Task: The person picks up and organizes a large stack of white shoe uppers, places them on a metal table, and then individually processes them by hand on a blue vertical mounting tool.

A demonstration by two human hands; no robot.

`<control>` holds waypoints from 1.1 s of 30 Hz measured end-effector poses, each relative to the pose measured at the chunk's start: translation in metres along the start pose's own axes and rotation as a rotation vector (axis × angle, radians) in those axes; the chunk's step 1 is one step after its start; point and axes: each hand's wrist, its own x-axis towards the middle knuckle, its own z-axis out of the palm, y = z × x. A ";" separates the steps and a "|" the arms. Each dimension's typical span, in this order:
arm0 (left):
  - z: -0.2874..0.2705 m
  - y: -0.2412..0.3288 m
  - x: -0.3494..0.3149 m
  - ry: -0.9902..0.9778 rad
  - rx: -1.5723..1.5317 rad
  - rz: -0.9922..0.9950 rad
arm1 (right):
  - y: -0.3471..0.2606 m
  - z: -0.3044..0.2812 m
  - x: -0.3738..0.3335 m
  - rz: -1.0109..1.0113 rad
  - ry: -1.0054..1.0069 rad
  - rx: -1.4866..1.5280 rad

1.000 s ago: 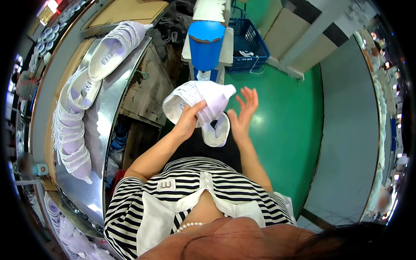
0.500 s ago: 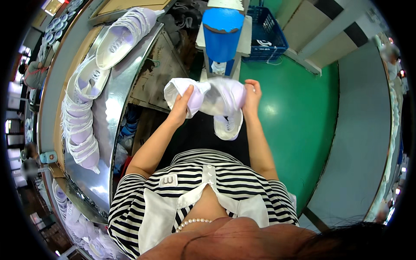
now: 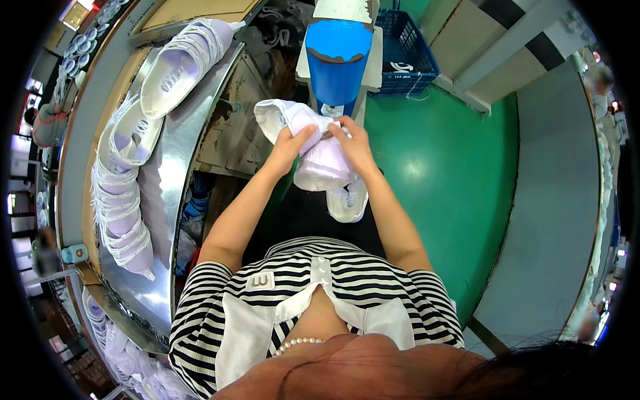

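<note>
In front of me my left hand (image 3: 288,151) is closed on a lilac-and-white shoe upper (image 3: 272,117), its open end turned up to the left. My right hand (image 3: 353,148) pinches at the narrow part between that upper and a second shoe upper (image 3: 323,172), which hangs below my fingers. What exactly its fingertips grip is partly hidden. Lower down, near my dark-clothed lap, a third white shoe upper (image 3: 347,204) hangs sole-side opening toward me, with its lacing rows showing.
A blue cylindrical machine part (image 3: 337,70) stands just beyond my hands. To the left, a shiny metal table (image 3: 175,160) carries a curved row of nested shoe uppers (image 3: 120,193). A blue plastic crate (image 3: 408,57) sits on the green floor (image 3: 440,180). Grey panelling (image 3: 553,193) rises at right.
My right hand has moved left and in toward my left hand, its fingers now at the uppers' joining part. The second upper has swung down and left below my hands.
</note>
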 end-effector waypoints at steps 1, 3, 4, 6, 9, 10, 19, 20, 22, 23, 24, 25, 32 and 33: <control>0.001 -0.005 0.007 0.008 -0.030 -0.005 | 0.007 -0.005 0.011 0.049 -0.034 0.070; -0.001 -0.015 0.023 0.028 -0.087 -0.015 | 0.013 -0.011 0.028 0.125 -0.063 0.173; -0.002 -0.019 0.030 0.028 -0.096 -0.019 | 0.015 -0.012 0.034 0.157 -0.060 0.205; -0.004 -0.026 0.049 0.027 -0.122 -0.071 | 0.023 -0.011 0.044 0.200 -0.047 0.313; 0.002 -0.028 0.060 0.049 -0.101 -0.060 | 0.028 -0.018 0.049 0.195 -0.052 0.290; 0.005 -0.028 0.062 0.045 -0.065 -0.038 | 0.034 -0.020 0.050 0.206 -0.048 0.336; -0.004 -0.034 0.106 0.148 -0.640 -0.464 | 0.018 -0.037 0.078 0.312 -0.084 0.217; -0.003 -0.038 0.103 0.183 -0.707 -0.441 | 0.014 -0.042 0.077 0.286 -0.101 0.135; 0.016 -0.037 0.077 0.292 -0.789 -0.379 | 0.012 -0.055 0.074 0.268 -0.090 0.057; 0.023 -0.035 0.069 0.352 -0.834 -0.347 | 0.020 -0.063 0.068 0.285 -0.068 0.059; 0.023 -0.036 0.071 0.384 -0.827 -0.354 | 0.026 -0.072 0.062 0.302 -0.046 0.062; 0.021 -0.039 0.078 0.371 -0.824 -0.390 | 0.031 -0.083 0.051 0.297 -0.004 0.129; 0.019 -0.034 0.067 0.387 -0.399 -0.084 | 0.047 -0.122 -0.012 0.222 0.396 0.286; 0.021 -0.028 0.049 0.417 -0.279 0.012 | 0.054 -0.127 -0.016 0.166 0.460 0.251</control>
